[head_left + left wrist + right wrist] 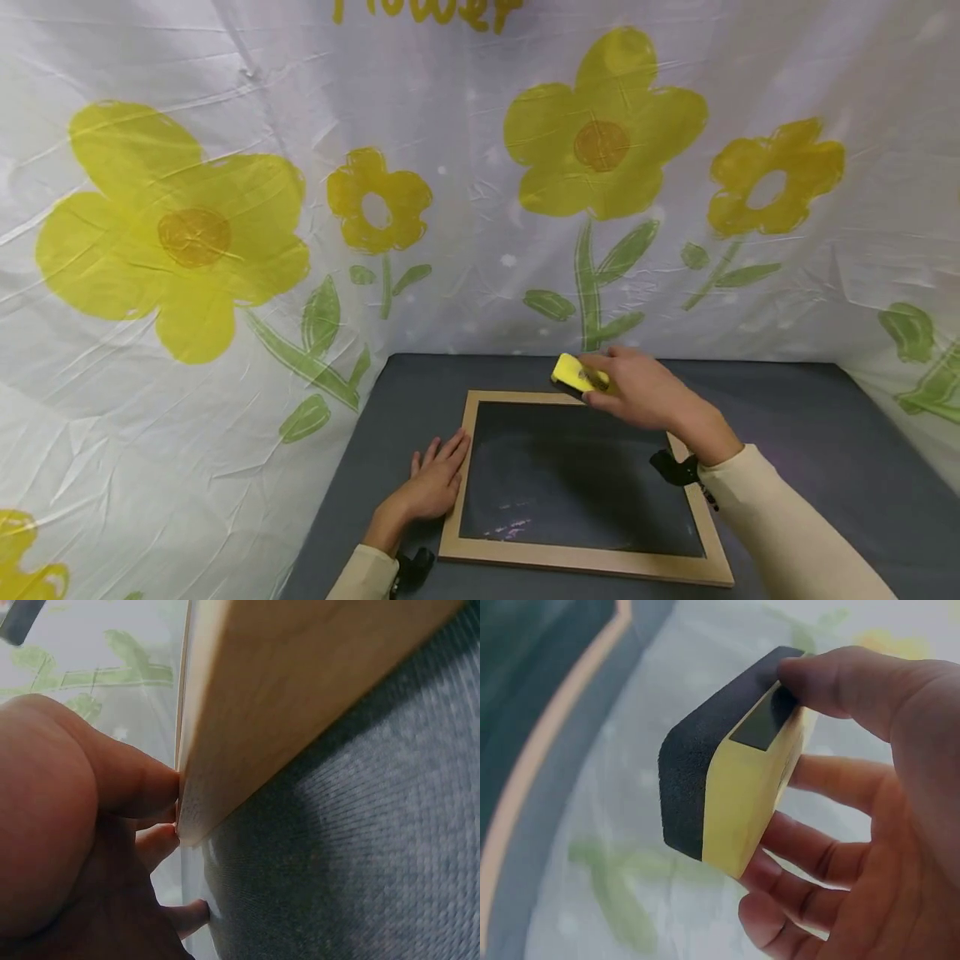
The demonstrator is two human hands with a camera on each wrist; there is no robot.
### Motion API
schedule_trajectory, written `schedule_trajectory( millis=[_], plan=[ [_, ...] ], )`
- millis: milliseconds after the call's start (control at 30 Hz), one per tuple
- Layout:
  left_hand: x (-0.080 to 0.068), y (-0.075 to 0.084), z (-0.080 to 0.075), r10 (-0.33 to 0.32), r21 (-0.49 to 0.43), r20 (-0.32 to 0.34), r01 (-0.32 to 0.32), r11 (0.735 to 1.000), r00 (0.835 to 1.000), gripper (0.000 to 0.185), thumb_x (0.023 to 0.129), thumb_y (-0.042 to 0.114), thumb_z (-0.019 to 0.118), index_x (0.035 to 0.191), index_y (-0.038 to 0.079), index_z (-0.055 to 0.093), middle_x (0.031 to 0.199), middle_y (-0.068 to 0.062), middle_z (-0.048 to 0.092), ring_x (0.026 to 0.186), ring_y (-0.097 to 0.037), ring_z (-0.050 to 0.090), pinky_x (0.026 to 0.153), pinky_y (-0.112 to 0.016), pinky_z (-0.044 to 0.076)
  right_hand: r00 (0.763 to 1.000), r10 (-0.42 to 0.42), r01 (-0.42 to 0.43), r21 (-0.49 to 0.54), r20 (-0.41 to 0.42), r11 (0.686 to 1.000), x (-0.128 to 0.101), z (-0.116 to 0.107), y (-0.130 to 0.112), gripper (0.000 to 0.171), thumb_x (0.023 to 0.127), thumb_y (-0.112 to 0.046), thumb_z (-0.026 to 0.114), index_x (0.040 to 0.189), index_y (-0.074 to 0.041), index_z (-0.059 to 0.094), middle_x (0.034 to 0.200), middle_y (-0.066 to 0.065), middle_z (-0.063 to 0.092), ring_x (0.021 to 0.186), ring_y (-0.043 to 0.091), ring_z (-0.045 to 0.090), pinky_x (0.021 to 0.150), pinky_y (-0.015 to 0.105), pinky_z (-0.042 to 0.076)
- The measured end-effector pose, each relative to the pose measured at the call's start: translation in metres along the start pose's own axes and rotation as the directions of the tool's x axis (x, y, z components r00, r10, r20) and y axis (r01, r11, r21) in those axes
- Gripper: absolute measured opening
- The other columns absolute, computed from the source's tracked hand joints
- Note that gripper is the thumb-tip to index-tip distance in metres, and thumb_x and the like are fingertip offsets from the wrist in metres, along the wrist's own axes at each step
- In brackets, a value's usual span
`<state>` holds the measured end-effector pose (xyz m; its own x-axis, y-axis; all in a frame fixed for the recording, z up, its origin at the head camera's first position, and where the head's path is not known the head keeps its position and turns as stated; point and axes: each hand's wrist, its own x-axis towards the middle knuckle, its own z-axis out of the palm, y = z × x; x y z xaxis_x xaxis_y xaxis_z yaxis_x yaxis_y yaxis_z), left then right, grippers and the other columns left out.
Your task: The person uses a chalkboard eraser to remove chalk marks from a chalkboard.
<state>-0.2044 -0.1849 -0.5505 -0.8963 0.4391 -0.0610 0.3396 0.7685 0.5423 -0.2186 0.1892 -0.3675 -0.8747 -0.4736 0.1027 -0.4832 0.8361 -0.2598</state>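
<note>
A chalkboard (pixel 577 479) with a light wooden frame (pixel 585 560) lies on a dark grey table. Faint pinkish chalk marks (pixel 510 529) show near its lower left corner. My left hand (pixel 431 486) rests against the frame's left side, its fingers extended; the left wrist view shows fingertips touching the frame's wooden edge (pixel 247 697). Above the board's far right part, my right hand (pixel 645 387) holds a yellow chalkboard eraser (pixel 570 373). In the right wrist view, thumb and fingers (pixel 832 780) grip the eraser's yellow body, and its black felt pad (pixel 686 765) faces away from the palm, touching nothing.
The dark grey table (pixel 795 450) reaches back to a white cloth backdrop (pixel 465 292) printed with yellow flowers. Cloth also hangs along the left and right sides. A black strap device (pixel 675 468) sits on the right wrist, another (pixel 412 571) on the left.
</note>
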Motion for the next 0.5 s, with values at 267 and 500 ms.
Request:
schedule_trajectory(
  millis=[267, 500],
  plan=[
    [0.002, -0.005, 0.007, 0.009, -0.066, -0.034, -0.011, 0.998, 0.999, 0.065, 0.112, 0.011, 0.048, 0.174, 0.006, 0.029, 0.183, -0.015, 0.022, 0.163, -0.06, 0.012, 0.12, -0.088, 0.001, 0.982, 0.179, -0.178, 0.017, -0.064, 0.984, -0.035, -0.03, 0.044, 0.069, 0.105, -0.039, 0.071, 0.16, -0.001, 0.054, 0.123, 0.025, 0.07, 0.091, 0.033, 0.066, 0.07, 0.047, 0.052],
    [0.004, -0.018, 0.017, 0.049, -0.061, -0.083, -0.054, 0.997, 0.995, 0.066, 0.112, 0.013, 0.051, 0.175, 0.012, 0.031, 0.183, -0.009, 0.023, 0.161, -0.063, 0.015, 0.116, -0.091, 0.002, 0.929, 0.358, -0.353, 0.065, -0.096, 0.933, -0.076, -0.021, 0.08, 0.078, 0.106, -0.046, 0.069, 0.159, 0.007, 0.05, 0.116, 0.028, 0.074, 0.092, 0.039, 0.07, 0.065, 0.045, 0.052]
  ],
)
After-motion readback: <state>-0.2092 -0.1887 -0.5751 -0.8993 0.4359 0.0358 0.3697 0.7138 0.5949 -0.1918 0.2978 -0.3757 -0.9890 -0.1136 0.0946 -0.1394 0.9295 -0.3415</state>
